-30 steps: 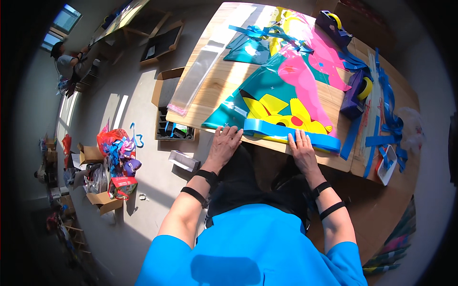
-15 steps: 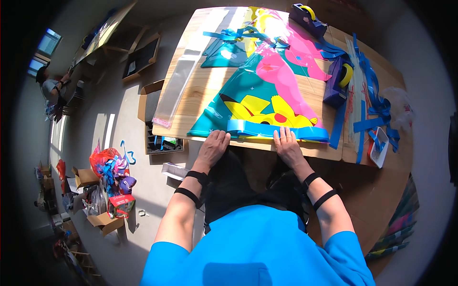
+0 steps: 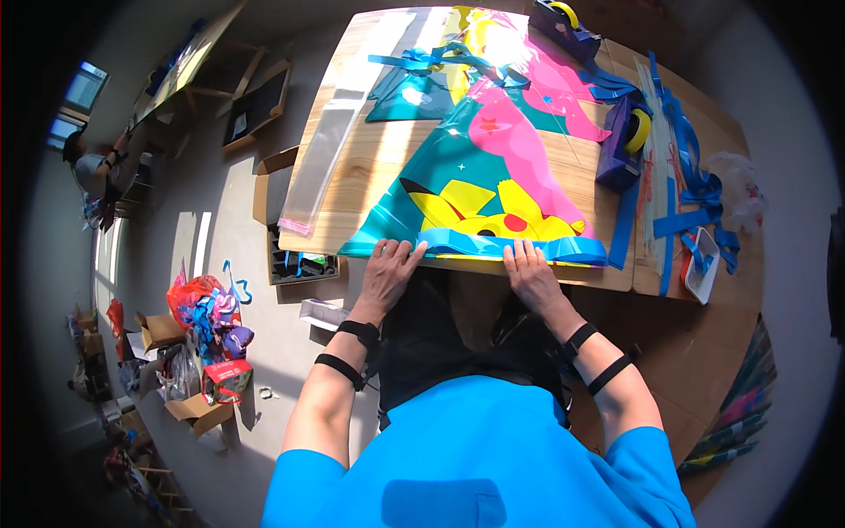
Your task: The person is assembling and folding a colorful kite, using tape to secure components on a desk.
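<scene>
Teal foil balloon (image 3: 475, 189) lies flat on the wooden table (image 3: 370, 167) at twelve o'clock from you, its near edge pinned under your flattened left hand (image 3: 387, 273) and right hand (image 3: 530, 275).

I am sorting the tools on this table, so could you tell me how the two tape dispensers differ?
The far tape dispenser sits at the table's far edge beyond the kite; the near tape dispenser stands to the kite's right, closer to the right hand. The near one shows a broad purple side and its yellow roll edge-on; the far one looks darker and smaller. Both hold yellow rolls.
</scene>
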Tool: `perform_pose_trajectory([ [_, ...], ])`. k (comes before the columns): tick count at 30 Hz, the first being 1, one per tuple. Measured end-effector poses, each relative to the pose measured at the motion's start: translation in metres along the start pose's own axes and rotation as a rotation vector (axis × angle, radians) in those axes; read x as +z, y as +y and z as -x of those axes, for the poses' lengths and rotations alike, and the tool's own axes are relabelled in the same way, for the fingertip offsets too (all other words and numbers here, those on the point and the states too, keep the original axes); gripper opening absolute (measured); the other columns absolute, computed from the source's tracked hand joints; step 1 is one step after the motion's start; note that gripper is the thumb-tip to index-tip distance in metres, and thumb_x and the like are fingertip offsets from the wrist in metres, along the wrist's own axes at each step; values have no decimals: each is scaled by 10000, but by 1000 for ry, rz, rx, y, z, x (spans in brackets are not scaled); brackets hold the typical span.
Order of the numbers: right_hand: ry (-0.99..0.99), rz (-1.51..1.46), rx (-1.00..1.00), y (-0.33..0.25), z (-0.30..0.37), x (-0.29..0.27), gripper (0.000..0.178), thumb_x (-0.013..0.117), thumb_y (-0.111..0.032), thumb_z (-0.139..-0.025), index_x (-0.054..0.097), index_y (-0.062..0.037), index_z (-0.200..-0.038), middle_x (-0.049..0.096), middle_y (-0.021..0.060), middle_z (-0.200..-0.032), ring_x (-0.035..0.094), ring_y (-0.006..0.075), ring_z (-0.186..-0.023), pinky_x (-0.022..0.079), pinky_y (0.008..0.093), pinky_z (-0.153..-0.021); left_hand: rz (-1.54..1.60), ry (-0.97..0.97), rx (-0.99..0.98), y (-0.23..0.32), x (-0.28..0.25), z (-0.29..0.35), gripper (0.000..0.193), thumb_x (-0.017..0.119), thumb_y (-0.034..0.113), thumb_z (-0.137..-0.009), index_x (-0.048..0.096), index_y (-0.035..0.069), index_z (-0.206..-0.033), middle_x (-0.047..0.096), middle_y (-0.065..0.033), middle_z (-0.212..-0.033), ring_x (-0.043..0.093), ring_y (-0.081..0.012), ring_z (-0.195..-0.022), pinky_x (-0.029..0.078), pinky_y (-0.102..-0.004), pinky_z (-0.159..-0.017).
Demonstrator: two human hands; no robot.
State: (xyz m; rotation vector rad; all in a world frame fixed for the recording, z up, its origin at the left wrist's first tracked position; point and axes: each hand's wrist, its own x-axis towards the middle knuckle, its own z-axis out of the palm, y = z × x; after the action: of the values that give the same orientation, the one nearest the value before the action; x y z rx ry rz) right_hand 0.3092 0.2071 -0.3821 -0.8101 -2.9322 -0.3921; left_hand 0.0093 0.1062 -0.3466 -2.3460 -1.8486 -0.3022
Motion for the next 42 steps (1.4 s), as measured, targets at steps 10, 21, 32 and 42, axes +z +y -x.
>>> perform_pose_trajectory([
  [10, 28, -211, -27, 28, -14, -33, 282, 564, -106, -875, 555, -14, -1142, 616, 101, -938, 633, 203, -874, 516, 339, -732, 188, 79, -61, -12, -17, -24, 293, 579, 65, -817, 619, 113, -1103, 616, -35, -978, 590, -198, -967, 426, -352, -910],
  [21, -107, -150, -101, 34, -23, -39, 205, 564, -104, -857, 570, -33, -1049, 583, 57, -816, 632, 178, -793, 491, 300, -665, -165, -150, 112, 11, -40, -65, 752, 621, 85, -815, 308, 192, -1490, 300, -11, -1533, 318, -230, -1385, 188, -499, -1159],
  [32, 37, 61, -35, 5, 2, -6, 325, 509, -169, -930, 552, 14, -1194, 619, 237, -1153, 616, 362, -1083, 513, 424, -906, -164, -131, 388, 88, 15, -96, 509, 525, 149, -900, 433, 112, -1400, 484, -62, -1390, 355, -244, -1380, 114, -487, -1222],
  [42, 88, 51, 50, -9, 12, -2, 356, 505, -180, -937, 539, 27, -1225, 572, 265, -1247, 571, 391, -1166, 481, 453, -970, -206, -59, 238, 83, 28, -46, 361, 558, 110, -868, 612, 16, -1212, 588, -116, -1250, 568, -265, -1069, 307, -484, -1135],
])
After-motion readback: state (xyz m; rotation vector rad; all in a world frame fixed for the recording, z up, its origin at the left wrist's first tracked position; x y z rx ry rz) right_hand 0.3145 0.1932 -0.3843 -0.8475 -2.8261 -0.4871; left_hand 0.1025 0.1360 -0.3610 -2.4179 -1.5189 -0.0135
